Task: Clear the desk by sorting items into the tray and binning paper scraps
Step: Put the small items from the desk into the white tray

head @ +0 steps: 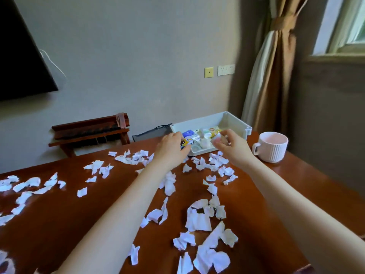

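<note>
Both your arms reach out to the white tray (227, 120), which sits at the far edge of the surface (59, 218), close to the wall.

Your left hand (171, 147) is at the tray's near left corner. Its fingers and thumb are curled round a small yellow item (185, 143) with dark and blue markings, held right at the tray's rim. The blur hides what the item is.

Your right hand (231, 145) is over the tray's near edge, towards its right end. The thumb and fingertips pinch a small pale item (216, 141), held just above the rim, and the other fingers are loosely bent.

Inside the tray lie several small packets (209, 132) in blue, white and yellow, bunched towards its near side.

Torn white paper scraps (198, 222) lie all over the surface on your side of the tray. Some are just in front of its near wall, many more are nearer you, and a band runs off to the tray's left.

A ribbed pale pink mug (273, 147) stands just right of the tray, handle turned towards it. A black device (152, 133) with a cable touches the tray's left end, and a dark wooden rack (88, 133) stands further left beyond that. A brown curtain (272, 76) hangs behind the tray's right end.
</note>
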`<state>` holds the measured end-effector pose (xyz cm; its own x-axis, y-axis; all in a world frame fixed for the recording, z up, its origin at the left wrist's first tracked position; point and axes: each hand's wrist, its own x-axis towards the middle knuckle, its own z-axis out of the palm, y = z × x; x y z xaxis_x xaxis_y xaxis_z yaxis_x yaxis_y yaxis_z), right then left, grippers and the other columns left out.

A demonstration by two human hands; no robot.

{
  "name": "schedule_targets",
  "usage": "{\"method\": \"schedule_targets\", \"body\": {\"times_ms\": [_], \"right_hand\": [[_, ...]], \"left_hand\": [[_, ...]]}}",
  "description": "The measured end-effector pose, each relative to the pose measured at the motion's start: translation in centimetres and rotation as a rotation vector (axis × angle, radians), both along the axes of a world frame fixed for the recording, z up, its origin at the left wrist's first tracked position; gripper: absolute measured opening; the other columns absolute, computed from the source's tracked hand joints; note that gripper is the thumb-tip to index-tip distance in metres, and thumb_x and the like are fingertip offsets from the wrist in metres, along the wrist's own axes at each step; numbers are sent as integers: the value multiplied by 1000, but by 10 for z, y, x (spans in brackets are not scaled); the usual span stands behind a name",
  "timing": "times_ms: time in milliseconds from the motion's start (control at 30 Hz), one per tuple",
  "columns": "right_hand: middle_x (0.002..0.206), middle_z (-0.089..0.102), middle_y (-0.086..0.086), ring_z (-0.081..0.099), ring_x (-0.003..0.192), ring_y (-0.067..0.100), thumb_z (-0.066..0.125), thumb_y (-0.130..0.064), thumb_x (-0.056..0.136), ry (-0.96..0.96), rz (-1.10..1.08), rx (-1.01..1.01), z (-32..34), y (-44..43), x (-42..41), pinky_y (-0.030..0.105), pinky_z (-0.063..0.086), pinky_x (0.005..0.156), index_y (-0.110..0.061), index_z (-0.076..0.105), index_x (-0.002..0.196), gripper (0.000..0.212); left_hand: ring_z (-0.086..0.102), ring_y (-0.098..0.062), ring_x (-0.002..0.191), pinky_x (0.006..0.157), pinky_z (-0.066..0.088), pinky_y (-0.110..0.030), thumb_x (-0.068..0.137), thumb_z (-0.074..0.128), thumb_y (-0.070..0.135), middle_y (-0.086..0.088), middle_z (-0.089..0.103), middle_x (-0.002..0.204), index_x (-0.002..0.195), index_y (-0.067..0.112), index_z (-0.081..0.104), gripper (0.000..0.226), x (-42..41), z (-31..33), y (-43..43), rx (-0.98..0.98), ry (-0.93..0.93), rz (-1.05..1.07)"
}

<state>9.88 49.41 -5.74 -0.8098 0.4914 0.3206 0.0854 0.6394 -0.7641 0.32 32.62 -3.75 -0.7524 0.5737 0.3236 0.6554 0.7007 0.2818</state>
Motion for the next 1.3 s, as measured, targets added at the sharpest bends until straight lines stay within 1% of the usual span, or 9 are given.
{"method": "schedule_targets", "body": {"times_ms": [100,167,267,433,533,633,800,1033,1300], "right_hand": [[103,61,1,62,88,19,55,-34,92,-20,-93,-59,-1,37,-32,38,56,79,-14,51,121,35],[93,66,4,65,79,18,54,-33,91,-45,-137,-104,-2,57,-57,34,56,68,-14,53,114,30],[82,64,2,61,69,17,51,-29,89,-98,-181,-78,-5,78,-94,23,39,48,-16,53,107,23],[88,62,2,60,73,21,50,-29,86,-228,-144,-49,-20,97,-139,27,44,64,-16,50,113,30],[79,57,-1,57,78,23,55,-24,83,-337,-105,59,-29,106,-148,28,41,64,-15,54,101,20],[86,62,3,55,78,22,56,-25,84,-364,-96,173,-34,110,-147,27,40,58,-12,62,100,21],[108,60,4,45,109,26,55,-41,85,-310,-221,414,-47,115,-139,35,41,79,-16,62,107,34],[112,57,9,45,111,29,45,-25,91,-308,-110,337,-61,123,-129,36,41,84,-8,57,107,26],[119,54,10,46,114,30,47,-22,90,-350,-85,280,-55,123,-123,36,40,90,-7,54,114,29]], "left_hand": [[52,-29,96,82,47,-43,91,52,36,-9,57,100,94,8,54,28,-28,3,33,-5,0,-12],[52,-29,96,83,47,-43,90,52,35,-9,57,99,94,8,54,28,-47,3,52,-20,-6,-22],[52,-28,98,85,47,-41,89,53,34,-9,56,102,97,9,55,27,-75,-3,75,-30,-3,-39],[50,-27,103,86,47,-39,91,50,35,-9,56,107,103,10,55,28,-113,-15,106,-87,2,-32],[51,-29,103,83,47,-38,92,47,37,-9,57,108,105,9,56,32,-130,-20,128,-131,38,-14],[52,-32,105,85,45,-37,92,48,38,-12,57,112,107,8,58,35,-147,-19,158,-147,27,-5],[54,-32,105,85,46,-34,87,56,36,-11,60,111,102,12,62,29,-169,-26,211,-211,-47,-68],[56,-26,94,69,39,-29,85,57,34,-8,65,105,92,11,60,24,-178,-50,253,-326,-126,-84],[53,-28,114,89,45,-34,88,57,43,-9,57,126,124,10,54,49,-167,-40,238,-293,-123,-54]]}}
